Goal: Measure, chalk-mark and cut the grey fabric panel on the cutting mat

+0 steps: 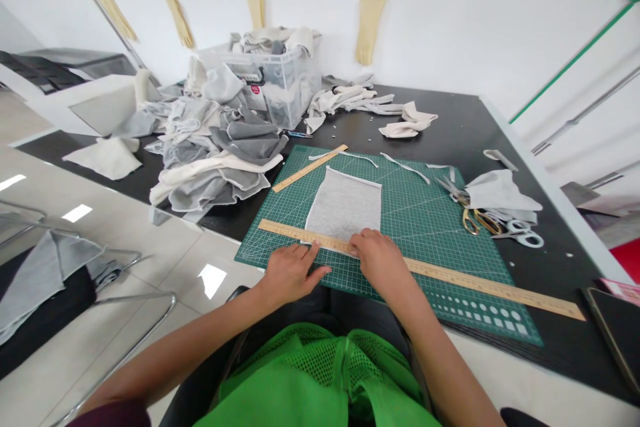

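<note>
A piece of light grey fabric (347,200) lies flat on the green cutting mat (425,207). Across its near edge runs a long wooden ruler (460,273), with a narrow strip of fabric showing below it. My left hand (291,271) rests on the ruler's near side, fingers stretched out and thumb apart, holding nothing. Bent fingers of my right hand (379,259) grip the ruler at the fabric's near right corner; its fingertips are partly hidden. A shorter wooden ruler (310,168) lies slanted at the mat's far left, close to thin fabric offcuts (406,168).
Grey and cream fabric pieces (215,147) are heaped on the left, before a clear plastic bin (293,83) full of cloth. Gold-handled scissors (477,219) and white-handled scissors (523,235) lie right, beside folded fabric (503,192). A dark tablet-like object (613,327) sits at the right edge.
</note>
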The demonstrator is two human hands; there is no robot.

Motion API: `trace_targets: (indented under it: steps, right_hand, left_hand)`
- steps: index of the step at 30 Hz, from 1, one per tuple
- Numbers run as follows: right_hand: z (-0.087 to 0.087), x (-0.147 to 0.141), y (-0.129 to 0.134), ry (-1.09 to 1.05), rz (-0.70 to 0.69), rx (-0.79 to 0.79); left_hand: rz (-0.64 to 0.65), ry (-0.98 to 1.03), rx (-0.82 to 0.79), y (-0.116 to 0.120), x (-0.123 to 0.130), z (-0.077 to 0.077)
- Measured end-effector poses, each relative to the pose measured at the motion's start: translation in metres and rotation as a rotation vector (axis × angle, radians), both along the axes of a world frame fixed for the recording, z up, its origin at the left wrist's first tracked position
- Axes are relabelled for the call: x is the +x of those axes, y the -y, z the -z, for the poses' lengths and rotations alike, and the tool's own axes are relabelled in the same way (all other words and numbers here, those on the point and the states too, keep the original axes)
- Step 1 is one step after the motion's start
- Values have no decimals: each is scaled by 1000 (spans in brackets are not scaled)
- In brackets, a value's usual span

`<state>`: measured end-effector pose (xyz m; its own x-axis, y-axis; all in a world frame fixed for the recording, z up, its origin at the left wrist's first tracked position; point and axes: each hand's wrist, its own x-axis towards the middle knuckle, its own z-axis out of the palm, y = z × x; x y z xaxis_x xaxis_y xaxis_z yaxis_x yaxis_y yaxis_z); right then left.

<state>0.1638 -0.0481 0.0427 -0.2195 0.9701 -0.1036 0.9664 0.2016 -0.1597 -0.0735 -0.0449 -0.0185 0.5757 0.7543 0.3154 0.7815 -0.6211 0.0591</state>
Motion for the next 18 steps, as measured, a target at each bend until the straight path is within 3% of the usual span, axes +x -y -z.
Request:
trace_targets:
  steps: [8,13,18]
  right_hand:
    - [-2,-2,-1,29,4,-23]
    - [-4,-3,-1,37,8,-20]
    - [-4,-4,-1,32,22,-17]
  left_hand:
    - [37,129,-38,-3,-11,6]
    - [25,185,-215,-8,-13,-9]
    - [-129,424,-383,-25,-15,-24]
